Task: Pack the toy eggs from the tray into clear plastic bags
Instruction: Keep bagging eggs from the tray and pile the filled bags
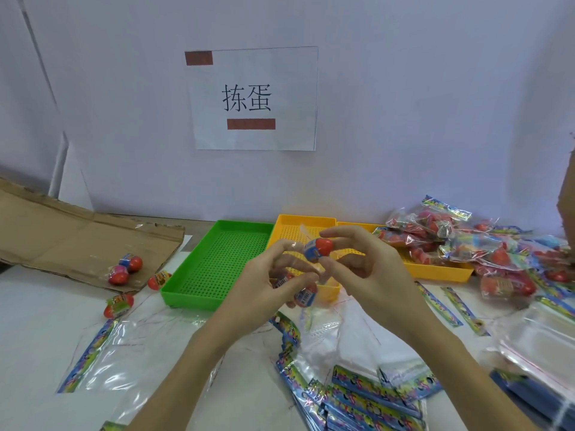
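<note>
The right hand [370,269] pinches a toy egg [318,249], red cap and blue wrapper, between thumb and forefinger, raised above the yellow tray [287,225]. The left hand [267,281] grips the mouth of a clear plastic bag [303,292] that hangs below both hands; at least one egg seems to sit in it already, though the film blurs the count. The egg is just beside the left fingertips, close over the opening.

To do this well, I'd say the left hand should spread the lips of the bag wide and hold them steady, so the egg drops in narrow end first without catching on the film. The right hand ought to let go only once the egg is past the rim.

Beyond the left hand the green tray [217,262] looks bare, and a few loose eggs [126,269] lie farther out on flattened cardboard [68,237]. Past the right hand filled bags [466,241] are heaped, and flat unused bags [357,396] cover the worktop [40,321] beneath the wrists.
</note>
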A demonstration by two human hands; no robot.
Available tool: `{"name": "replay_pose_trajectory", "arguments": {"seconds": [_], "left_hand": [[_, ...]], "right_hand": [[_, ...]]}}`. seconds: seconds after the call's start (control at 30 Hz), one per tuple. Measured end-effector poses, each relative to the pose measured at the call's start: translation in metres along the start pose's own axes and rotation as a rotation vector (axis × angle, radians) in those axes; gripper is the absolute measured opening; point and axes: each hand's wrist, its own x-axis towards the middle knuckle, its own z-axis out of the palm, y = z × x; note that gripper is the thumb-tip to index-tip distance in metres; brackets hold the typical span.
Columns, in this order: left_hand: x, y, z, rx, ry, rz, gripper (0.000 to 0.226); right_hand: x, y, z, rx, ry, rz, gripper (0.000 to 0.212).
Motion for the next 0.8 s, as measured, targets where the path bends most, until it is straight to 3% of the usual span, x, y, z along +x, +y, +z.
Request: {"name": "replay_pose_trajectory", "arguments": {"seconds": [0.17, 0.37, 0.5, 0.7, 0.8], "left_hand": [[0.0, -0.002, 0.002, 0.024, -0.008, 0.029, 0.034], [-0.001, -0.001, 0.006, 0.024, -0.041, 0.052, 0.028], [-0.001, -0.002, 0.005, 0.083, -0.018, 0.037, 0.025], [-0.001, -0.004, 0.001, 0.134, 0.019, -0.007, 0.027], [0.002, -0.003, -0.005, 0.088, 0.099, -0.057, 0.032]], "right_hand": [[-0.001, -0.001, -0.002, -0.027, -0.076, 0.027, 0.022], [-0.003, 0.002, 0.006, -0.049, -0.054, 0.024, 0.015], [-0.006, 0.004, 0.009, -0.182, -0.085, -0.026, 0.022], [-0.002, 0.008, 0.013, -0.385, -0.259, -0.006, 0.037], [0.002, 0.008, 0.014, -0.19, -0.12, -0.065, 0.042]]}}
